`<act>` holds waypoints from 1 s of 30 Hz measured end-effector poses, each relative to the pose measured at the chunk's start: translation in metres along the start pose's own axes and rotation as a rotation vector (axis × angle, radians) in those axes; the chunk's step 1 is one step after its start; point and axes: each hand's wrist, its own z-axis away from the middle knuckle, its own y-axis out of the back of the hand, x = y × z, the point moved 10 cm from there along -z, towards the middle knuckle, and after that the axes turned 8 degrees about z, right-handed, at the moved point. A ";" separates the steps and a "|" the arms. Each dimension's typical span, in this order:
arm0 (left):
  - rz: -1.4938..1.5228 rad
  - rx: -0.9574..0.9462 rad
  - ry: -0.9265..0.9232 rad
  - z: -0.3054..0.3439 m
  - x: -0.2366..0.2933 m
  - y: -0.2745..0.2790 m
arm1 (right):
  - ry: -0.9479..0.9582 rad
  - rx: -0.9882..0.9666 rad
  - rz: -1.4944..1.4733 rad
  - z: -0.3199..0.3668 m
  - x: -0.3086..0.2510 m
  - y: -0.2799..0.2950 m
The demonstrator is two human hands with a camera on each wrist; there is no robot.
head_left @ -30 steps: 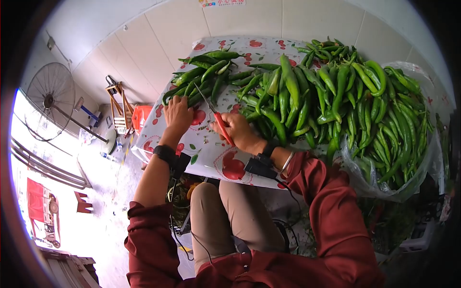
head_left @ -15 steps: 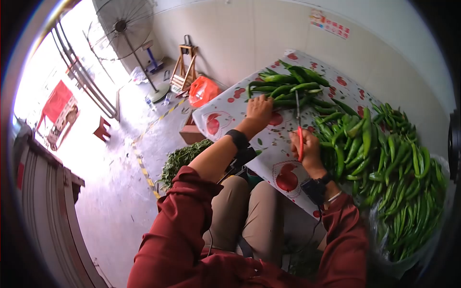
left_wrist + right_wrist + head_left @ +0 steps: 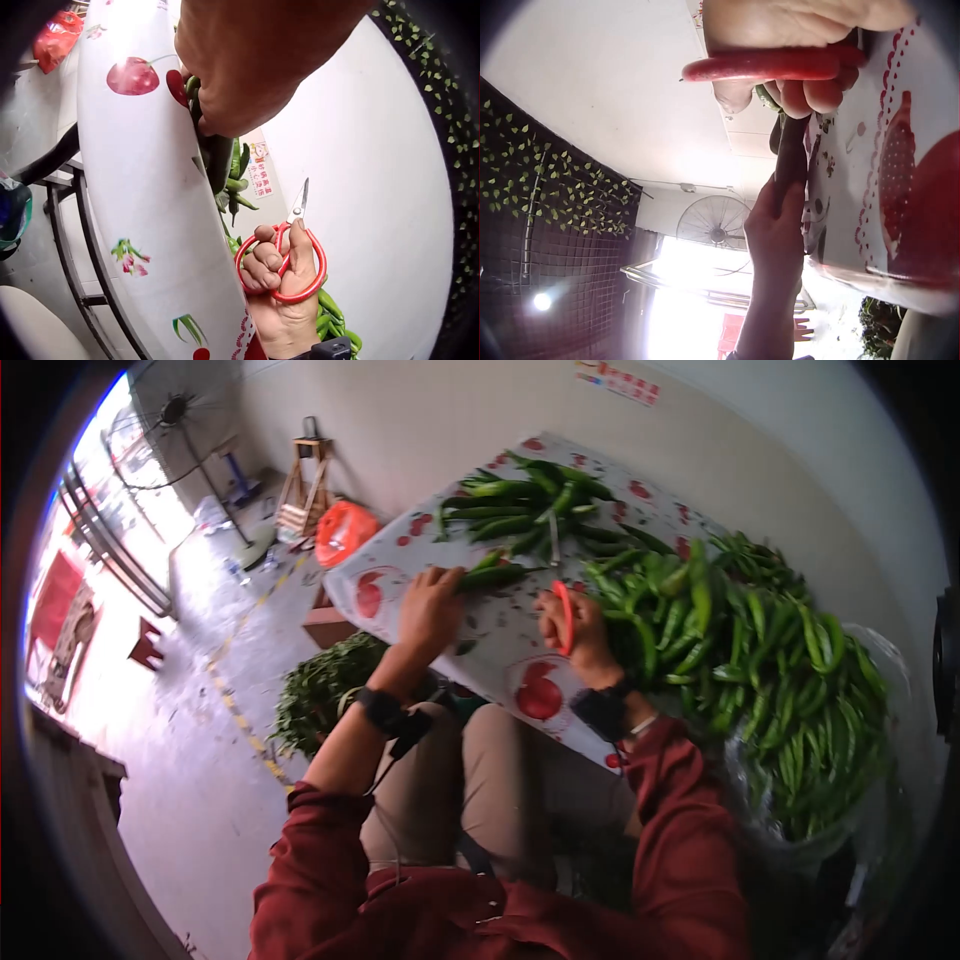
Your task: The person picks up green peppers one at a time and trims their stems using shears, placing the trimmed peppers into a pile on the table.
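In the head view my left hand point(image 3: 430, 612) grips green peppers point(image 3: 492, 577) near the table's left part, their tips pointing right. The left wrist view shows this hand point(image 3: 244, 60) curled round dark green peppers at the table edge. My right hand point(image 3: 582, 632) holds red-handled scissors point(image 3: 566, 618) by the loops, blades pointing away over the table. The left wrist view shows the scissors point(image 3: 298, 211) with blades nearly together. A small pile of peppers point(image 3: 500, 500) lies beyond both hands, and a large heap point(image 3: 760, 660) lies right of my right hand.
The patterned tablecloth point(image 3: 480, 660) has small scraps on it. A plastic bag point(image 3: 875, 645) surrounds the right side of the heap. Leafy greens point(image 3: 320, 695) stand on the floor at the left, with an orange bag point(image 3: 345, 532) and a fan point(image 3: 174, 410) farther back.
My left hand has moved left and nearer me, away from the small pile, with peppers in its grip. The right hand still holds the scissors. The head view has swung about.
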 end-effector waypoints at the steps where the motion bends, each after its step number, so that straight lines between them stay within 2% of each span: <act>1: -0.003 -0.013 0.005 0.003 -0.003 -0.001 | -0.046 -0.014 -0.053 0.002 0.001 0.000; 5: -0.023 -0.024 0.040 0.004 0.000 0.001 | -0.045 0.004 -0.110 0.007 -0.007 0.004; 8: -0.166 0.017 -0.017 0.002 0.010 0.002 | -0.052 -0.052 -0.115 0.006 -0.006 0.000; 13: -0.144 -0.036 -0.031 -0.006 0.021 -0.002 | 0.026 -0.130 -0.218 0.009 -0.019 -0.014; 15: -0.152 -0.047 -0.014 -0.007 0.019 -0.004 | -0.010 -0.165 -0.207 0.011 -0.016 -0.016; 22: -0.141 0.148 -0.027 0.005 0.030 0.027 | -0.062 -0.187 -0.195 0.010 -0.007 -0.015; 26: -0.037 0.203 0.039 0.020 0.029 0.043 | -0.049 -0.174 -0.149 0.011 -0.012 -0.015; 29: 0.228 0.207 0.213 0.031 0.015 0.049 | -0.060 -0.182 -0.140 0.012 -0.011 -0.016; 30: 0.228 0.207 0.216 0.034 0.018 0.052 | -0.063 -0.183 -0.139 0.012 -0.011 -0.016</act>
